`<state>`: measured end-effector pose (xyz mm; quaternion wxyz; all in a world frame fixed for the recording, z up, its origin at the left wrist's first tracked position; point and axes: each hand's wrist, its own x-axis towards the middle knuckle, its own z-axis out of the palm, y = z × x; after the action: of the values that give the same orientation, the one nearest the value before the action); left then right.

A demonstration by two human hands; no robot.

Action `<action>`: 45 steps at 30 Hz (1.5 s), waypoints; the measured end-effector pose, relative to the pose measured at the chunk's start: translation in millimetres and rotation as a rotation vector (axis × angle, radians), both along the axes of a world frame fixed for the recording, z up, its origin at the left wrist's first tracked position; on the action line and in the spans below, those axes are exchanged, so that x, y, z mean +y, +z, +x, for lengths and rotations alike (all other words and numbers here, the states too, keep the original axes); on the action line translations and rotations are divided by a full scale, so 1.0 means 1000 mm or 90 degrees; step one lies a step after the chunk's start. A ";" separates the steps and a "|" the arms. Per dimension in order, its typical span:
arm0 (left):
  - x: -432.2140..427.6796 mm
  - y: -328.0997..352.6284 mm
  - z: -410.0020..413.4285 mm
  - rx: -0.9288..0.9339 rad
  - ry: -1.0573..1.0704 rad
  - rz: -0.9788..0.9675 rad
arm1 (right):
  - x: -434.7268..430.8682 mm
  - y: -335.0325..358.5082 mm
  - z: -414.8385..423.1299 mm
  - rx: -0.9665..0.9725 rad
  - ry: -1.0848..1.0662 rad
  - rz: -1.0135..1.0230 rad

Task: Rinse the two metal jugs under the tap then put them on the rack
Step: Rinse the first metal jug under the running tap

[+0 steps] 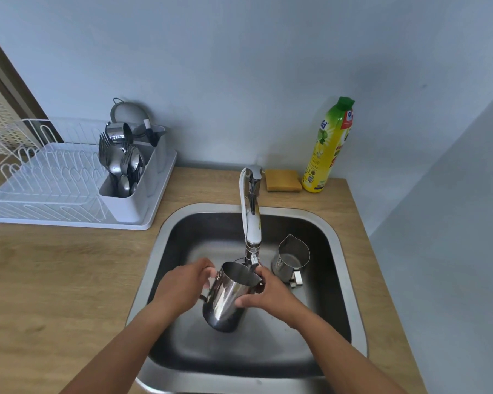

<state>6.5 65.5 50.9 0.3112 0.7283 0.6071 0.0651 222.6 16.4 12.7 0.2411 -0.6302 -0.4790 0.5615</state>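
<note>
Risk: the wet jug [225,301] could slip into the sink [165,231], or its rim could knock the tap [251,220] just above. Your left grip [182,285] curls round the handle side and your right grip [268,297] wraps the body. Both hold the jug tilted. The second jug [292,258] stands in the sink, and the rack [49,177] is well apart.

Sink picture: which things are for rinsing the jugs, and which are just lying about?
For the job: held jug, second jug, tap, rack.
Just lying about: sponge, soap bottle, cutlery, strainer.
</note>
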 end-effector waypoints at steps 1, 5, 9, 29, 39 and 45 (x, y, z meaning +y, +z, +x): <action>-0.002 -0.003 0.000 -0.064 0.028 -0.063 | -0.003 0.005 0.003 0.003 0.000 -0.008; -0.011 -0.017 0.008 -0.274 0.096 -0.285 | -0.011 0.015 0.019 -0.029 -0.007 -0.007; -0.017 -0.028 0.025 -0.393 0.095 -0.403 | -0.017 0.027 0.032 -0.111 0.021 0.017; 0.011 0.021 0.025 0.075 -0.044 0.176 | 0.005 0.019 0.008 0.000 -0.084 0.088; 0.007 -0.012 0.027 -0.205 0.076 -0.063 | 0.008 0.032 0.015 -0.087 -0.052 0.082; 0.001 -0.013 0.029 -0.216 0.039 -0.156 | 0.008 0.035 0.032 -0.110 0.008 0.017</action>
<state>35.6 66.3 38.0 0.4934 0.6444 0.5713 0.1219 255.1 24.9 47.4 0.2042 -0.6699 -0.5094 0.5000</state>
